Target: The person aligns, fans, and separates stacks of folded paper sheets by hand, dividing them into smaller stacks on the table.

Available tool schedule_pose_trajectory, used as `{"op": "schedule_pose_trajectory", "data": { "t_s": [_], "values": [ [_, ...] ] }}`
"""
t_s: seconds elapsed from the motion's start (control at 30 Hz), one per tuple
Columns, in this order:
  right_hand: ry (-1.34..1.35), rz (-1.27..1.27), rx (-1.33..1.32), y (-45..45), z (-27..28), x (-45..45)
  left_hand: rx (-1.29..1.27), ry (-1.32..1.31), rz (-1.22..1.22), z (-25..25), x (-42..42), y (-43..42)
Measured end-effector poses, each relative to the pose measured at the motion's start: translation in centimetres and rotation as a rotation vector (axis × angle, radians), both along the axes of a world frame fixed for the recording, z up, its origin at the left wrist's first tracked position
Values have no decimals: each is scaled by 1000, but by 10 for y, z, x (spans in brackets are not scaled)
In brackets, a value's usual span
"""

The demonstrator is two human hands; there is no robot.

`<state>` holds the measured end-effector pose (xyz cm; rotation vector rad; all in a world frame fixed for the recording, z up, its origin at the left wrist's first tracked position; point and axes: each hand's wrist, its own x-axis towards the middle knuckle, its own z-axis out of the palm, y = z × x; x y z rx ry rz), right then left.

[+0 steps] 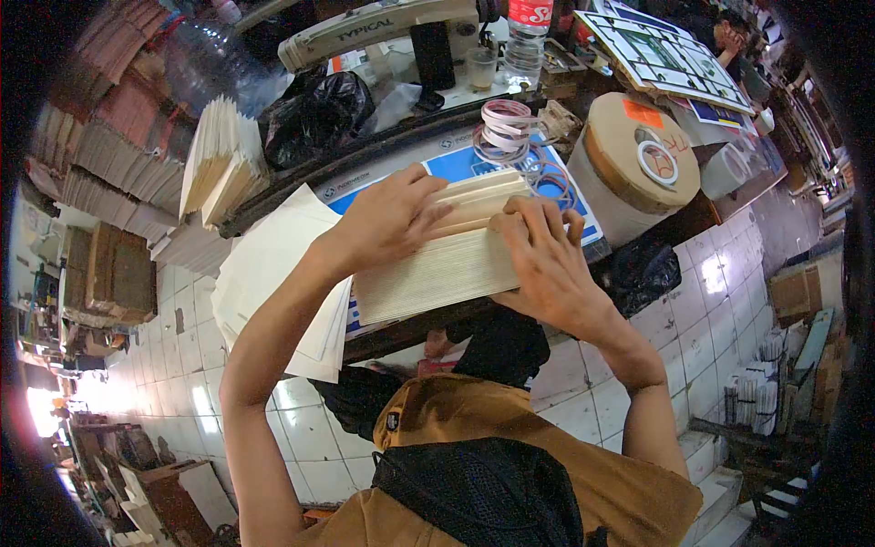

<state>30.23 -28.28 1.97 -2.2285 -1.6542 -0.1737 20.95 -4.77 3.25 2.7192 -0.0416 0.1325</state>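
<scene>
A thick stack of cream paper sheets, their edges fanned in close layers, lies in front of me on the bench. My left hand rests across its upper left part, fingers slightly bent and apart. At the stack's right end, my right hand grips it with the fingers curled over the top. Its thumb is mostly hidden. Under the stack is a blue and white printed sheet. Loose cream sheets spread out beside my left forearm.
Rolls of narrow tape stand behind the stack. To the right is a large round drum with a white ring on top. A sewing machine, a water bottle and a black plastic bag are farther back. Paper piles rise at left.
</scene>
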Motion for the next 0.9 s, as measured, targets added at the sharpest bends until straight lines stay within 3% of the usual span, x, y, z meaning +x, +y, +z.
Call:
{"op": "schedule_pose_trajectory", "data": {
  "t_s": [0.27, 0.4, 0.5, 0.9],
  "values": [
    [74, 5, -7, -2, -6, 0, -71, -119, -36, -11, 0, 10],
    [99, -45, -137, 0, -2, -2, -30, -100, -25, -8, -1, 9],
    [10, 7, 53, 0, -6, 0, -64, -86, 20, -6, 0, 6],
    [65, 49, -63, 2, -3, 4, -45, 14, -45, 3, 3, 6]
  ]
}}
